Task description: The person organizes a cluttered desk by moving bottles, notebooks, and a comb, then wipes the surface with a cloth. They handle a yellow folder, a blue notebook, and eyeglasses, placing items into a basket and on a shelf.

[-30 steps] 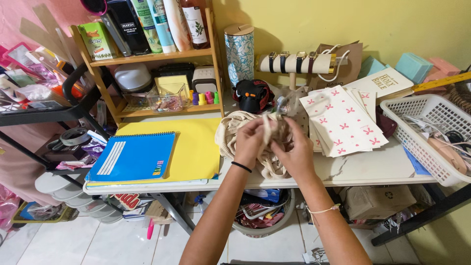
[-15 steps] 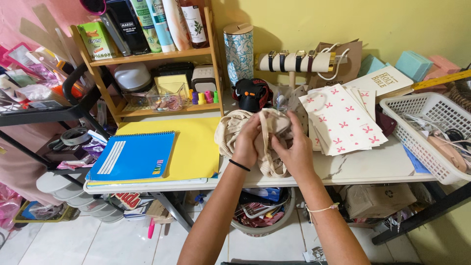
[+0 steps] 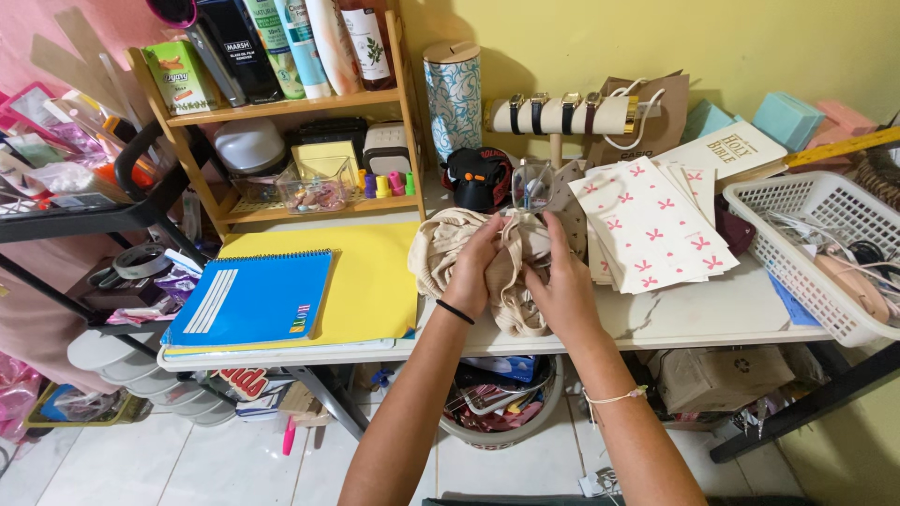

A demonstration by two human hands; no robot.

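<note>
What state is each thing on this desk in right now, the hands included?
Left hand: closed on the beige cloth bag.
Right hand: gripping the same bag.
Beige cloth bag: crumpled, resting on the table.
Blue notebook: shut, lying flat on the yellow folder.
Bow-print paper bags: flat, fanned in a stack.
White basket: upright, holding cables.

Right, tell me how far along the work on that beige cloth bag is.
Done: nothing looks finished; the beige bag lies crumpled at the table edge. In hand: the left hand and right hand both grip its bunched fabric and strap. Left: the bag is neither flattened nor folded, and the stack of bow-print paper bags beside it lies untouched.
</note>
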